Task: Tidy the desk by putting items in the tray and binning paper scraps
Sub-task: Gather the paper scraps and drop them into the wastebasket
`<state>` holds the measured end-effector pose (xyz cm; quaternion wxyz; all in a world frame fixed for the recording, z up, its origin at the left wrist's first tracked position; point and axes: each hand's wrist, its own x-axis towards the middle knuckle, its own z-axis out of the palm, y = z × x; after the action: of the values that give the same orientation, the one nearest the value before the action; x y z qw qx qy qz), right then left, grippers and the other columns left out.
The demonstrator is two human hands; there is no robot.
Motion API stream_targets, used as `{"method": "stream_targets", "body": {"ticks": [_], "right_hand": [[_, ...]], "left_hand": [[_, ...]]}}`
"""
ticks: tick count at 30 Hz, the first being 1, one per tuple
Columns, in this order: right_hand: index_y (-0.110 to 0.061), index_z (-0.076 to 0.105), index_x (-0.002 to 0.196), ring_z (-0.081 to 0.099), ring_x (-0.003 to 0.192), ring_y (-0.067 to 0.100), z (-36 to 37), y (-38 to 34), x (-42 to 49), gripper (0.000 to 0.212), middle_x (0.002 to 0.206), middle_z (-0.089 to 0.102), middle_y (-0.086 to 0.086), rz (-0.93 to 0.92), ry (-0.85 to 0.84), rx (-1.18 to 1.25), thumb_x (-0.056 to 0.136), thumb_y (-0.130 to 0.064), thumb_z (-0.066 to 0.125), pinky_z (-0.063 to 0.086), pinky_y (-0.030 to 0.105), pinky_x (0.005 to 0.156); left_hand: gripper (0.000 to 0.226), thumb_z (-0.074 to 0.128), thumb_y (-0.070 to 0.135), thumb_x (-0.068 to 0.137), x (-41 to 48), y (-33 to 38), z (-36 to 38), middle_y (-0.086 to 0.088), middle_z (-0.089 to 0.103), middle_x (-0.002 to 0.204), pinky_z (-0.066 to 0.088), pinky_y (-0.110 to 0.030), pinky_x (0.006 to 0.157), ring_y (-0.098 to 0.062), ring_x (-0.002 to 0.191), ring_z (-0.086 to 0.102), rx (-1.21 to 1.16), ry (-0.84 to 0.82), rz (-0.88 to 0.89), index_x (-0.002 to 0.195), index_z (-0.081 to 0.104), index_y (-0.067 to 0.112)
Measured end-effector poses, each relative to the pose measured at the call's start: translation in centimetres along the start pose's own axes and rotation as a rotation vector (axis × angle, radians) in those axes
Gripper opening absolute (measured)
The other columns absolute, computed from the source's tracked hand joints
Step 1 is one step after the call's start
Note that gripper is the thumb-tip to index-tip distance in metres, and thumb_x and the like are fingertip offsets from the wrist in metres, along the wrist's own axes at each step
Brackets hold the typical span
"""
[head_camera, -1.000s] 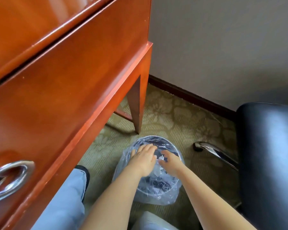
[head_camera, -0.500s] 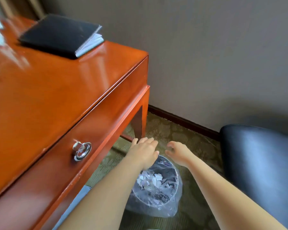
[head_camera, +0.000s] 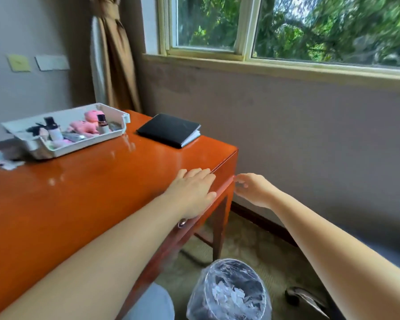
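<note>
The left hand [head_camera: 192, 190] is held flat, palm down, with the fingers stretched out side by side above the front right corner of the desk [head_camera: 83, 192]; nothing is gripped in it, and whether the palm touches the wood cannot be told. The right hand [head_camera: 252, 189] is raised in the air just beyond the desk's right edge, its fingers loosely curled and empty as far as can be seen. On the floor below the hands, beside the desk leg, a bin [head_camera: 229, 292] lined with a clear plastic bag is seen, and white paper scraps [head_camera: 226, 296] lie inside it. More scraps [head_camera: 2, 160] are left on the far left of the desk, blurred at the picture's edge. Just beside them a white tray [head_camera: 116, 132] is set, in which pink soft toys [head_camera: 86, 125] and small dark-capped bottles [head_camera: 52, 129] are held. A black notebook [head_camera: 169, 129] lies closed on the desk to the right of the tray, near the wall under the window [head_camera: 286, 26].
</note>
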<state>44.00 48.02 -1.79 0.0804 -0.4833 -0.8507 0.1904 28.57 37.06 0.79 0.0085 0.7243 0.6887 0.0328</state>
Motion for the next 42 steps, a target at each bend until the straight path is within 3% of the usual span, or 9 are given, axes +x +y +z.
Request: {"method": "stream_targets", "body": {"ticks": [9, 19, 24, 33, 42], "right_hand": [[-0.014, 0.047, 0.135, 0.045, 0.129, 0.023, 0.4, -13.4, -0.3, 0.042, 0.141, 0.049, 0.005, -0.337, 0.001, -0.101, 0.095, -0.023, 0.051, 0.036, 0.031, 0.105], [-0.016, 0.047, 0.134, 0.048, 0.123, 0.027, 8.0, -25.8, -1.8, 0.042, 0.134, 0.051, 0.009, -0.595, -0.165, -0.109, 0.095, -0.030, 0.050, 0.041, 0.036, 0.101], [-0.016, 0.039, 0.140, 0.035, 0.135, 0.031, 12.4, -30.3, -3.7, 0.049, 0.142, 0.044, 0.012, -0.685, -0.236, -0.134, 0.096, -0.035, 0.047, 0.034, 0.038, 0.110], [-0.025, 0.038, 0.140, 0.030, 0.136, 0.024, 17.6, -35.9, -5.5, 0.046, 0.146, 0.039, 0.000, -0.825, -0.120, -0.103, 0.096, -0.039, 0.041, 0.027, 0.041, 0.110], [-0.026, 0.039, 0.139, 0.032, 0.136, 0.021, 20.0, -40.7, -1.8, 0.047, 0.145, 0.041, -0.001, -0.815, -0.085, -0.051, 0.095, -0.041, 0.042, 0.027, 0.039, 0.113]], "left_hand": [[0.055, 0.028, 0.039, 0.101, -9.5, -7.8, -4.3, -0.001, 0.009, 0.160, 0.007, -0.042, 0.119, -0.019, 0.148, 0.006, 0.067, 0.010, -0.233, 0.151, 0.016, 0.021], [0.059, 0.031, 0.044, 0.099, -21.7, -15.3, -2.9, 0.000, 0.006, 0.161, 0.004, -0.044, 0.119, -0.019, 0.148, 0.003, 0.083, -0.040, -0.557, 0.151, 0.012, 0.023], [0.063, 0.030, 0.048, 0.098, -28.2, -18.0, -0.8, 0.001, 0.002, 0.161, 0.002, -0.045, 0.119, -0.020, 0.148, 0.000, 0.100, -0.006, -0.766, 0.152, 0.006, 0.025], [0.071, 0.023, 0.062, 0.093, -33.7, -21.5, 1.2, 0.003, -0.004, 0.161, 0.007, -0.052, 0.116, -0.024, 0.148, -0.003, 0.003, 0.145, -1.113, 0.151, -0.002, 0.029], [0.068, 0.023, 0.059, 0.094, -32.0, -27.2, 1.2, 0.004, 0.001, 0.161, 0.010, -0.047, 0.118, -0.019, 0.148, 0.001, -0.100, 0.218, -1.074, 0.151, 0.003, 0.029]]}}
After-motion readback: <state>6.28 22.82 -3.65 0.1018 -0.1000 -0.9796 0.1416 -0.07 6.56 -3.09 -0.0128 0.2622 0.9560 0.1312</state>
